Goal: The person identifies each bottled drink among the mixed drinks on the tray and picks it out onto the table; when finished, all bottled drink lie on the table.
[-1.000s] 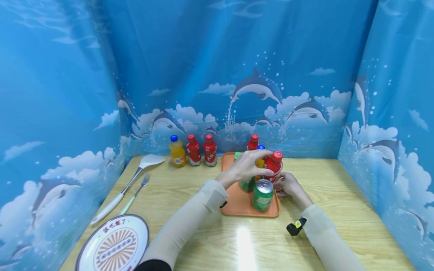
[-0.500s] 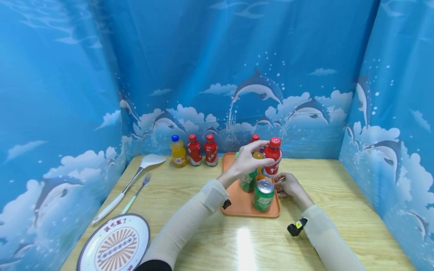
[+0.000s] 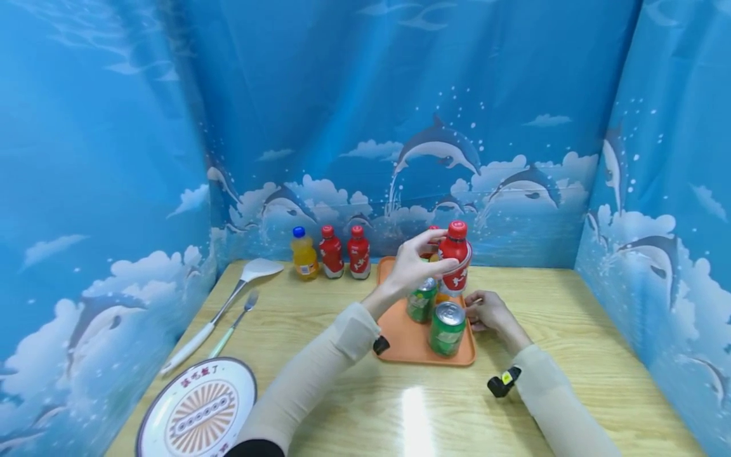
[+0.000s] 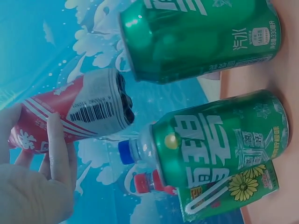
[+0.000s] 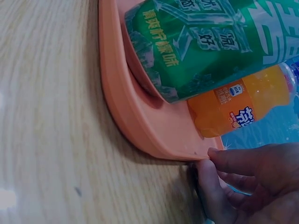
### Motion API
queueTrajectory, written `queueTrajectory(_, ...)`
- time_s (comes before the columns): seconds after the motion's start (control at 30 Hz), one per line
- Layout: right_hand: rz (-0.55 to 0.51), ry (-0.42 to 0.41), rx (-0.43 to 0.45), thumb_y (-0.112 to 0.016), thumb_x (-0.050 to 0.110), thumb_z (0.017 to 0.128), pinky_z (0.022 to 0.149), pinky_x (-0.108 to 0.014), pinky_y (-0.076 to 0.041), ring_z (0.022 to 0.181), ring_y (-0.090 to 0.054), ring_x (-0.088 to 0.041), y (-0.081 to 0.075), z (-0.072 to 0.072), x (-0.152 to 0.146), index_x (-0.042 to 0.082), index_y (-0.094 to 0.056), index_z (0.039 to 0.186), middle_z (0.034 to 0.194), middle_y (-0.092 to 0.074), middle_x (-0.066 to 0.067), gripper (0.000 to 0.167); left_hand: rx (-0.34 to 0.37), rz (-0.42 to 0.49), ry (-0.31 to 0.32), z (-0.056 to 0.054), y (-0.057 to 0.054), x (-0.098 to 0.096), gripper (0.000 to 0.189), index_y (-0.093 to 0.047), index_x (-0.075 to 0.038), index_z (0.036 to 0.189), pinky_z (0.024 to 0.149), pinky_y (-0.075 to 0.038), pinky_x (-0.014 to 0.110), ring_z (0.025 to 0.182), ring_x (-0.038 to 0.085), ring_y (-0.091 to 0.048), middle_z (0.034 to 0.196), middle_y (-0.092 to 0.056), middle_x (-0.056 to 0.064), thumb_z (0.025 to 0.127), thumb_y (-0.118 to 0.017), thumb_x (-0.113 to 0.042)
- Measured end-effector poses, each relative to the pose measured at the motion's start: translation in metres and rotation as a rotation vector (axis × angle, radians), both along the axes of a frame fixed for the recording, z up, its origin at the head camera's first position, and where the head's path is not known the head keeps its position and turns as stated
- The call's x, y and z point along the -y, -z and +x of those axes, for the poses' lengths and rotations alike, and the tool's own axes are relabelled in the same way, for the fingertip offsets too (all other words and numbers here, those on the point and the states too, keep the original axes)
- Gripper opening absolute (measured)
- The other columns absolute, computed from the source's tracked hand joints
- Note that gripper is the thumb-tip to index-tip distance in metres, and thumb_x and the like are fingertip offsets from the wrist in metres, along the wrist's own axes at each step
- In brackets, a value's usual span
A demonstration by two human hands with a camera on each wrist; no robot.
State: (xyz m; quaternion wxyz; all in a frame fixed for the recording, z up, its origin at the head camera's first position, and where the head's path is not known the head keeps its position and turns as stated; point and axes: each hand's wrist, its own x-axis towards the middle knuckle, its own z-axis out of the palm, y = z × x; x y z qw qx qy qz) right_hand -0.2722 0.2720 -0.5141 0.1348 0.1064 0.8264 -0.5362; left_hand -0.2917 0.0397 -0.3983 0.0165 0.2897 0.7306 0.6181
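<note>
My left hand (image 3: 415, 263) grips a red-labelled cola bottle (image 3: 455, 263), held upright above the tray. In the left wrist view the bottle's base (image 4: 122, 100) hangs free, with fingers wrapped round the upper label. Thumb and fingers of my right hand (image 5: 252, 182) pinch the right rim of the orange tray (image 3: 400, 348). On the tray stand two green soda cans, one in front (image 3: 447, 331) and one behind it (image 3: 421, 303). An orange soda bottle (image 5: 233, 107), a green drink carton (image 4: 238, 189) and another red-capped bottle (image 4: 149, 181) stand farther back, partly hidden.
Left of the tray stand an orange soda bottle (image 3: 305, 255) and two red cola bottles (image 3: 331, 254). A white-handled spatula (image 3: 228, 304), a fork (image 3: 235, 322) and a plate (image 3: 197, 409) lie at the left. A blue dolphin-print curtain (image 3: 342, 114) encloses the table.
My left hand has raised the cola bottle from beside the front can, moving it up and slightly left. My right hand keeps its place at the tray rim.
</note>
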Motion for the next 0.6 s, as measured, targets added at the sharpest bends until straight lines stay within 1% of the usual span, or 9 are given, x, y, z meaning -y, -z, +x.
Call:
queueTrajectory(0.1, -0.002, -0.006, 0.0, -0.063, -0.002, 0.099, 0.061, -0.028, -0.063, 0.069, -0.063, -0.011, 0.0, -0.001, 0.001, -0.011, -0.051, 0.131, 0.083, -0.063, -0.004, 0.035, 0.015, 0.024, -0.01, 0.002, -0.004, 0.009, 0.058, -0.062, -0.025, 0.146, 0.078, -0.066, 0.034, 0.119, 0.024, -0.068, 0.138, -0.068, 0.005, 0.093, -0.083, -0.024)
queueTrajectory(0.2, 0.0, -0.012, 0.002, -0.062, -0.003, 0.099, 0.061, -0.028, -0.063, 0.069, -0.063, -0.01, -0.002, -0.002, 0.001, -0.011, -0.051, 0.132, 0.083, -0.063, -0.004, 0.035, 0.023, 0.034, -0.035, 0.004, -0.007, 0.02, 0.058, -0.062, -0.026, 0.146, 0.076, -0.067, 0.036, 0.121, 0.025, -0.067, 0.141, -0.066, 0.005, 0.092, -0.083, -0.025)
queueTrajectory(0.27, 0.013, -0.011, 0.011, -0.062, -0.002, 0.1, 0.061, -0.028, -0.063, 0.07, -0.063, -0.01, -0.003, -0.002, 0.001, -0.01, -0.051, 0.133, 0.085, -0.064, -0.004, 0.036, 0.023, 0.032, -0.055, 0.004, -0.008, 0.03, 0.057, -0.062, -0.027, 0.146, 0.077, -0.067, 0.037, 0.122, 0.026, -0.066, 0.143, -0.065, 0.004, 0.093, -0.083, -0.026)
queueTrajectory(0.37, 0.035, -0.008, 0.034, -0.062, 0.001, 0.101, 0.064, -0.028, -0.063, 0.073, -0.063, -0.012, -0.005, -0.003, 0.001, -0.007, -0.051, 0.135, 0.091, -0.064, -0.007, 0.036, 0.01, 0.019, -0.087, 0.004, -0.007, 0.044, 0.056, -0.062, -0.027, 0.146, 0.08, -0.067, 0.036, 0.124, 0.026, -0.065, 0.145, -0.064, 0.004, 0.093, -0.082, -0.028)
queueTrajectory(0.5, 0.048, -0.008, 0.053, -0.062, 0.003, 0.102, 0.066, -0.03, -0.064, 0.076, -0.064, -0.014, -0.005, -0.003, 0.001, -0.007, -0.05, 0.136, 0.095, -0.064, -0.01, 0.038, 0.006, 0.023, -0.126, 0.001, -0.006, 0.062, 0.056, -0.061, -0.026, 0.146, 0.078, -0.067, 0.038, 0.124, 0.028, -0.063, 0.143, -0.063, 0.006, 0.094, -0.081, -0.028)
queueTrajectory(0.57, 0.05, -0.008, 0.057, -0.062, 0.002, 0.101, 0.067, -0.03, -0.064, 0.077, -0.064, -0.015, -0.004, -0.003, 0.001, -0.006, -0.05, 0.136, 0.095, -0.065, -0.011, 0.037, -0.001, 0.019, -0.157, 0.0, -0.006, 0.071, 0.056, -0.062, -0.026, 0.145, 0.078, -0.067, 0.038, 0.124, 0.028, -0.062, 0.142, -0.063, 0.005, 0.093, -0.082, -0.029)
queueTrajectory(0.6, 0.05, -0.009, 0.057, -0.062, 0.002, 0.102, 0.067, -0.03, -0.064, 0.076, -0.064, -0.015, -0.004, -0.004, 0.001, -0.007, -0.05, 0.136, 0.095, -0.065, -0.011, 0.037, -0.01, 0.014, -0.178, -0.001, -0.005, 0.076, 0.056, -0.061, -0.026, 0.145, 0.08, -0.067, 0.038, 0.125, 0.028, -0.061, 0.142, -0.063, 0.005, 0.093, -0.082, -0.029)
